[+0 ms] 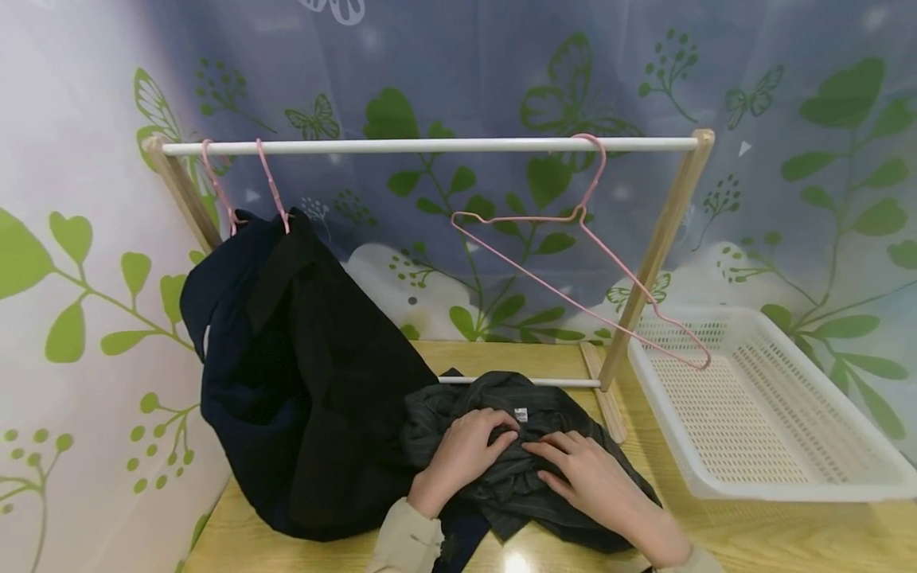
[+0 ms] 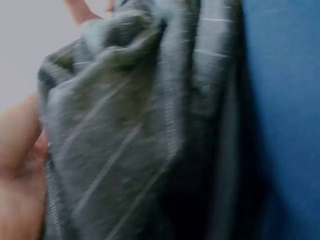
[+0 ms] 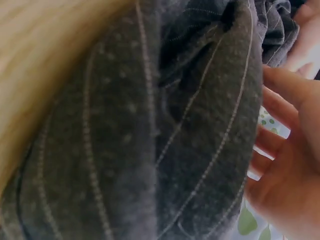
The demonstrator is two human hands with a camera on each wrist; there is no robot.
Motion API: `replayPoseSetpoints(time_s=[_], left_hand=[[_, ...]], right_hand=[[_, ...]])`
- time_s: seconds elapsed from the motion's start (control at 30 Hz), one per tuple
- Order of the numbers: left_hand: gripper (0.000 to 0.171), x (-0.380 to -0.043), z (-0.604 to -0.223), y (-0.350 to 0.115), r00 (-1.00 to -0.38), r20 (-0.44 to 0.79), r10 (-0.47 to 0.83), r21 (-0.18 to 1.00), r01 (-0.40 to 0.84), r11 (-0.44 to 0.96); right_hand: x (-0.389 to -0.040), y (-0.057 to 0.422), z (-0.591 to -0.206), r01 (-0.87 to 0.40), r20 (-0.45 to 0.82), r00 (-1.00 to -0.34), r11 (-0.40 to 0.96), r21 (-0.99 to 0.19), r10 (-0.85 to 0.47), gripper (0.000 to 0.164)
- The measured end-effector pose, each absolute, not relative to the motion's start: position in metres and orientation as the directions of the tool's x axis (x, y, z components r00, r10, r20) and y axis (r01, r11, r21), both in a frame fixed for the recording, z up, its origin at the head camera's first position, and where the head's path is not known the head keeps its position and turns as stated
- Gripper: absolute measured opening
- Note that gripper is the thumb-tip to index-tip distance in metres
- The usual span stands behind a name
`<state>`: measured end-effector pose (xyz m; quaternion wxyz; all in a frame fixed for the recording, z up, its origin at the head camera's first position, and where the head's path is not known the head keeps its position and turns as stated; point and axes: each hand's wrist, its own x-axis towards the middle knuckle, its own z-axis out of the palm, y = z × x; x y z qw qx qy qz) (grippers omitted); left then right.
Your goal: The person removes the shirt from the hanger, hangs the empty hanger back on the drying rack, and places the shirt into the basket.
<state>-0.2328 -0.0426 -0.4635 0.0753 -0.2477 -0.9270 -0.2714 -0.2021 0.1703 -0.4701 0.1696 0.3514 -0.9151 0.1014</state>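
A dark grey pinstriped garment (image 1: 566, 485) lies bunched on the wooden table, a small white label (image 1: 521, 415) showing near its top. My left hand (image 1: 469, 446) grips the gathered cloth just below the label, fingers bent over it. From the right, my right hand (image 1: 591, 477) pinches a fold of the same garment between thumb and fingers. Close up in the left wrist view, the striped cloth (image 2: 110, 150) hangs in folds beside the left hand. In the right wrist view the right hand's fingers (image 3: 272, 142) reach behind the cloth's edge.
Dark navy and black garments (image 1: 344, 382) hang on pink hangers at the rack's left. A bare pink hanger (image 1: 537, 274) hangs at the right of the white rail (image 1: 401, 146). A white plastic basket (image 1: 845, 406) stands right of the wooden rack post (image 1: 655, 263).
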Motion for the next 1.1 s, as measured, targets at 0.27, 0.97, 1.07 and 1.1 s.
replayPoseSetpoints(time_s=[0.27, 0.97, 1.07, 1.1], left_hand=[[0.013, -0.234, -0.438, -0.071, -0.819, 0.551, 0.163, 0.409, 0.435, 0.802], [0.024, -0.23, -0.432, -0.074, -0.906, 0.401, 0.133, 0.467, 0.327, 0.822], [0.025, -0.226, -0.431, -0.061, -0.856, 0.452, 0.25, 0.458, 0.464, 0.759], [0.024, -0.226, -0.432, -0.057, -0.838, 0.464, 0.287, 0.447, 0.502, 0.74]], right_hand=[[-0.188, 0.189, -0.463, -0.662, 0.346, -0.726, 0.739, -0.123, -0.594, 0.062], [-0.174, 0.236, -0.467, -0.399, -0.197, -0.837, 0.816, -0.419, -0.511, 0.118], [-0.175, 0.234, -0.47, -0.438, -0.157, -0.841, 0.823, -0.361, -0.517, 0.114], [-0.176, 0.234, -0.471, -0.454, -0.132, -0.843, 0.823, -0.342, -0.521, 0.113]])
